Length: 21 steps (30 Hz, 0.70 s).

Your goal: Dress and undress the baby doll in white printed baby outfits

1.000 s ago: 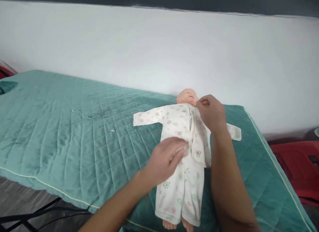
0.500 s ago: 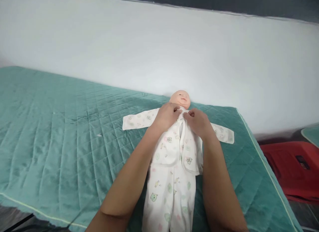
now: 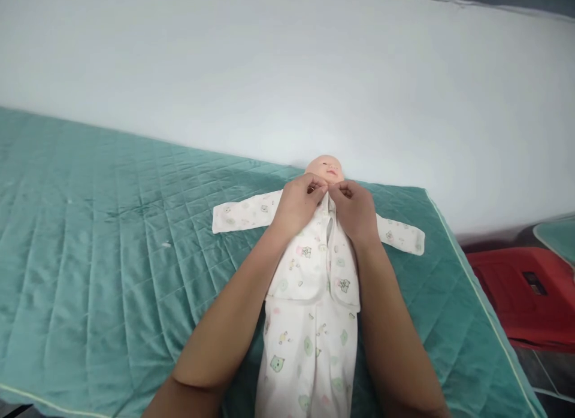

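Note:
A baby doll (image 3: 324, 165) lies on its back, head toward the wall, dressed in a white printed jacket (image 3: 296, 268) and matching trousers (image 3: 309, 358). Both sleeves stretch out to the sides. At the doll's neck, my left hand (image 3: 302, 201) pinches the jacket's collar edge between thumb and finger. My right hand (image 3: 354, 208) pinches the other side of the collar, its fingertips almost touching those of the left. Below them the jacket front hangs partly apart, with a narrow gap down the chest. My fingers hide the fastening at the collar.
A green quilted cover (image 3: 112, 256) spreads under the doll, its piped edge running down the right side. Behind stands a white wall (image 3: 224, 64). A red plastic chair (image 3: 525, 298) is beyond the right edge, over a dark floor.
Both hands have shifted slightly up toward the doll's chin, and their fingertips have come closer together at the collar. The camera view has tilted a little.

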Motion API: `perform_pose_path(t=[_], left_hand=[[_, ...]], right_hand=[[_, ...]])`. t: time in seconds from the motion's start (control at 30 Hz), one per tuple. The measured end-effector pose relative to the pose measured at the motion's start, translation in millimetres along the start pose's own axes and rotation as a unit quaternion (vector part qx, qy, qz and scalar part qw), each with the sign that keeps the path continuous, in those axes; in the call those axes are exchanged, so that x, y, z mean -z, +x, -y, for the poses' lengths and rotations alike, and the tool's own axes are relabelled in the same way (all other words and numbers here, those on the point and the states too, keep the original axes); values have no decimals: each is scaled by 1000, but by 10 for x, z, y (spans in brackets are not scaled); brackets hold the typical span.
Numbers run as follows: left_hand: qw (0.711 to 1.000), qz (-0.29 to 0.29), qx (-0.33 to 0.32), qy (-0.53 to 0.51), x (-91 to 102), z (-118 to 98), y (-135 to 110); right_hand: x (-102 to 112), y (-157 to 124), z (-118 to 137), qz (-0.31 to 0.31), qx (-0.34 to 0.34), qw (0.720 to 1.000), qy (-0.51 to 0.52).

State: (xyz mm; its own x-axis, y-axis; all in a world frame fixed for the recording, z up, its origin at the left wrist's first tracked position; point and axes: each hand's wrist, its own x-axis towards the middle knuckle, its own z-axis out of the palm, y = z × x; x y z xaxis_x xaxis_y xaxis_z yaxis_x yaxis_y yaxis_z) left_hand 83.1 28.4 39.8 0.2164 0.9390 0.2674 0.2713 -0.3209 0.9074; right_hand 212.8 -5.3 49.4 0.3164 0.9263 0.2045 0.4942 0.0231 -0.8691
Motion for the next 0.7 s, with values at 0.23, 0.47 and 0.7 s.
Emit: perform_pose_path(t=[0.23, 0.47, 0.7], left_hand=[[999, 23, 25, 14, 19, 48, 18], [999, 41, 8, -27, 29, 172, 42], [998, 49, 23, -29, 24, 131, 6]], right_hand=[[36, 47, -116, 40, -1, 998, 49], [64, 68, -200, 88, 28, 992, 88], [93, 43, -107, 122, 27, 992, 14]])
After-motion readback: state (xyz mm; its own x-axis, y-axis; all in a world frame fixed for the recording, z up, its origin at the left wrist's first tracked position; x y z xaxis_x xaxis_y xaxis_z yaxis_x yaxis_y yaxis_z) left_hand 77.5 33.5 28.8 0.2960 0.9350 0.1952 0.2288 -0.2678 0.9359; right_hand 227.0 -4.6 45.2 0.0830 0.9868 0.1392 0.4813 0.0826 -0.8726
